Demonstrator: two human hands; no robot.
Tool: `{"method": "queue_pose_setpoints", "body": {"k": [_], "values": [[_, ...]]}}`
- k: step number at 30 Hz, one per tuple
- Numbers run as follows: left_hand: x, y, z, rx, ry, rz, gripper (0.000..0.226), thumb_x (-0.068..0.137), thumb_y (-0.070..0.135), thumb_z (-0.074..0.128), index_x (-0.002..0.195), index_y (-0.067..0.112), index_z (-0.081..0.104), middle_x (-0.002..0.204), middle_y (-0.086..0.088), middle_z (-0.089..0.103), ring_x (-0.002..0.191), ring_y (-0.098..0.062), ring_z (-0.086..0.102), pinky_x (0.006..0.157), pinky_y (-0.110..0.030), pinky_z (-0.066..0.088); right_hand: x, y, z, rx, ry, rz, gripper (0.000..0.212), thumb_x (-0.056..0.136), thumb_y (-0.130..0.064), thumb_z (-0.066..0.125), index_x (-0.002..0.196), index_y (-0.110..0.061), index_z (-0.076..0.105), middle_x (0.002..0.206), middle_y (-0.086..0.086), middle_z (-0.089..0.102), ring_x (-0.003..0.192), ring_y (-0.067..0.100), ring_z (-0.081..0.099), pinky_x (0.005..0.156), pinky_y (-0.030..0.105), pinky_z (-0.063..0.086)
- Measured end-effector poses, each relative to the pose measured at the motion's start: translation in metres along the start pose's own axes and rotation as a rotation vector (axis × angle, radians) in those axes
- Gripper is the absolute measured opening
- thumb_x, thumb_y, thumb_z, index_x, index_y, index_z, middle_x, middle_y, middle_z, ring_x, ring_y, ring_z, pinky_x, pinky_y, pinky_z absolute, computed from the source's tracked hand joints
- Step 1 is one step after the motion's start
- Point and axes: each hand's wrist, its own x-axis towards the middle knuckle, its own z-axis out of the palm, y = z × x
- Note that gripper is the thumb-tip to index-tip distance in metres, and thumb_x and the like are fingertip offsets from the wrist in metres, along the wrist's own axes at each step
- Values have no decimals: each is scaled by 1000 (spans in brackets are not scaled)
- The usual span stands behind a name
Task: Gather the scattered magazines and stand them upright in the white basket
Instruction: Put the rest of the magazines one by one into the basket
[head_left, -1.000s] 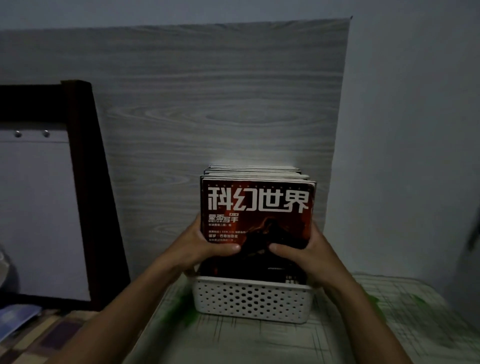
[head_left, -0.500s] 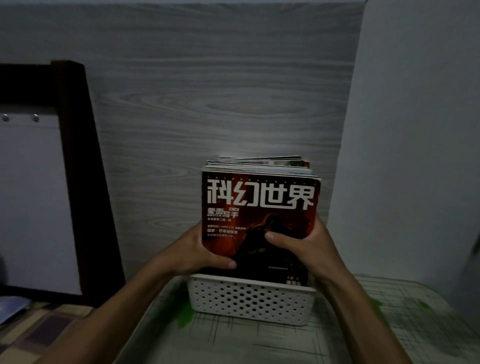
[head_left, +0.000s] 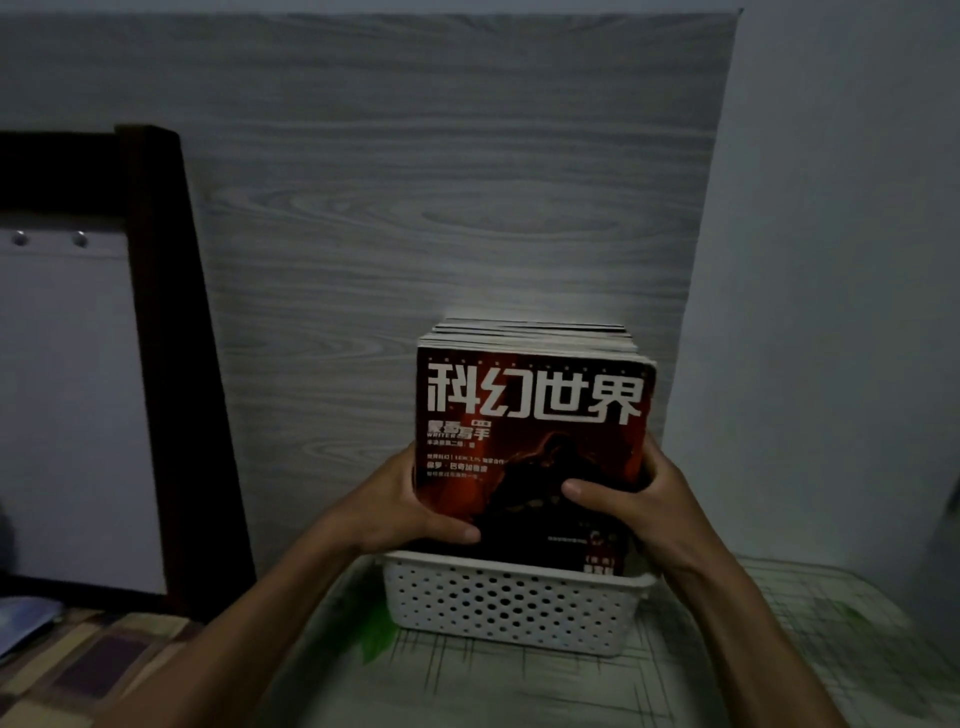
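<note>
Gripping the stack of magazines (head_left: 535, 415) from both sides, the left hand (head_left: 395, 506) and right hand (head_left: 649, 504) should lower it evenly, upright, into the white basket (head_left: 511, 605), thumbs pressing its cover.

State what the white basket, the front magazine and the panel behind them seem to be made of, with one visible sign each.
White basket: probably moulded plastic; even punched holes, matte. Front magazine: paper, slightly glossy printed cover, thin page edges on top. Panel: wood or wood-look laminate; grey grain rings, flat finish.
</note>
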Motion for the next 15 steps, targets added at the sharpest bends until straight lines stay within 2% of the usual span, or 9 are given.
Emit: {"method": "queue_pose_setpoints", "body": {"k": [2, 4, 7, 9, 11, 13, 15], "values": [[3, 1, -3, 4, 15, 11, 87, 46, 42, 95, 117, 51, 46, 114, 28, 64, 107, 12, 59, 79, -13, 51, 1, 1, 3, -15, -8, -21, 89, 47, -38, 97, 124, -44, 54, 113, -17, 71, 98, 3, 69, 71, 18, 57], [6, 1, -1, 10, -10, 3, 87, 46, 44, 95, 117, 51, 45, 111, 32, 63, 105, 14, 59, 75, -10, 51, 3, 5, 2, -42, -7, -19, 86, 51, -37, 96, 125, -44, 51, 111, -22, 70, 98, -1, 68, 70, 13, 54], [4, 2, -2, 40, -38, -18, 86, 47, 42, 95, 115, 54, 43, 112, 28, 64, 103, 16, 59, 73, -8, 50, 0, 5, 1, -60, -10, 5, 92, 50, -47, 93, 129, -43, 47, 110, -29, 68, 98, -6, 66, 67, 8, 52], [1, 10, -5, 89, -66, -56, 90, 47, 45, 93, 120, 52, 41, 120, 20, 60, 108, 7, 59, 88, -20, 52, -2, 3, 2, -101, -10, 13, 96, 49, -57, 90, 132, -44, 44, 110, -29, 67, 97, -9, 65, 66, 6, 51], [-2, 22, -6, 184, -53, -95, 96, 45, 53, 90, 127, 43, 41, 129, 13, 58, 118, -7, 56, 102, -39, 48, -2, 0, 2, -143, -24, 32, 100, 49, -63, 86, 136, -42, 41, 115, -24, 66, 100, -7, 64, 69, 8, 51], [-16, 35, -3, 342, 56, -144, 102, 45, 62, 87, 133, 39, 41, 134, 8, 59, 121, -17, 56, 104, -45, 46, -10, -12, -1, -223, -76, 87, 97, 53, -62, 85, 135, -37, 41, 124, -18, 61, 105, -3, 62, 77, 9, 48], [-37, 43, 2, 312, 177, -171, 109, 50, 59, 87, 142, 37, 34, 144, 4, 54, 127, -20, 53, 105, -45, 44, -26, -24, -8, -377, -182, 131, 89, 59, -52, 86, 131, -39, 36, 133, -17, 51, 108, -5, 54, 81, 2, 41]]}}
